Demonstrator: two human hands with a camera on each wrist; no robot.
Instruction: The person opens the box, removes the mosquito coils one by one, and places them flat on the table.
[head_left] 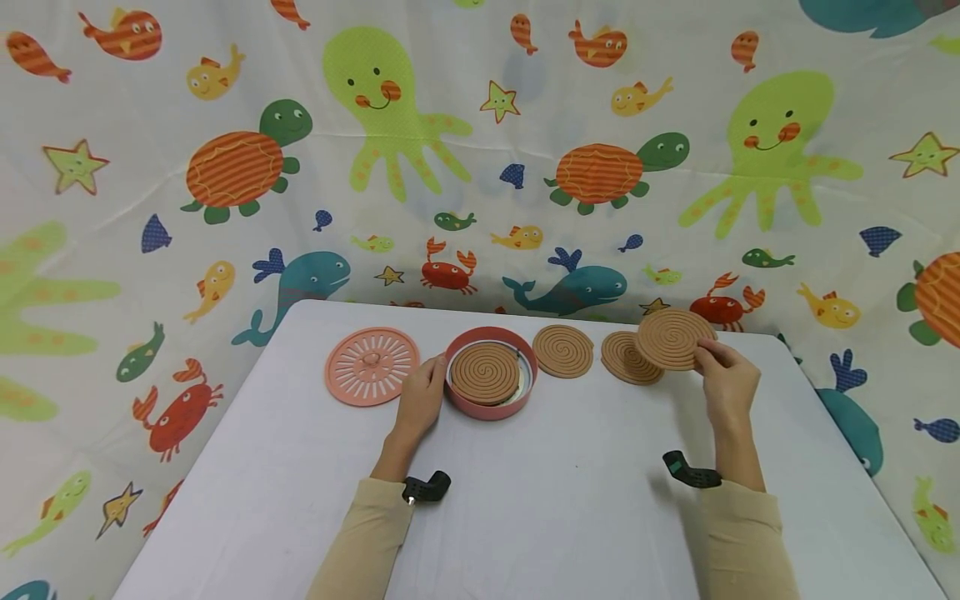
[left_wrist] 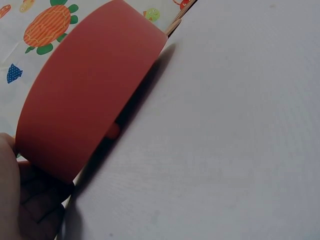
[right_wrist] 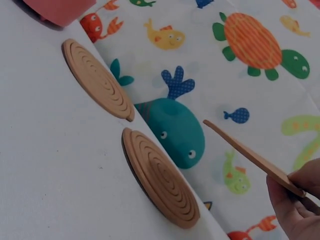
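My right hand (head_left: 729,379) pinches a brown mosquito coil (head_left: 675,337) by its right edge. In the right wrist view this lifted coil (right_wrist: 250,156) appears nearly edge-on, raised off the table between thumb and fingers. Below and left of it lies another coil (head_left: 628,360), partly covered by it in the head view, and beside that a further coil (head_left: 562,351). My left hand (head_left: 422,396) grips the left side of a round red holder (head_left: 480,410), its wall (left_wrist: 95,75) large in the left wrist view. Inside the holder sits a coil (head_left: 485,373).
A pink slotted lid (head_left: 348,392) with a small knob lies left of the holder, close to my left hand. White cloth covers the table (head_left: 540,517). Behind its back edge hangs a curtain (head_left: 465,167) printed with sea animals.
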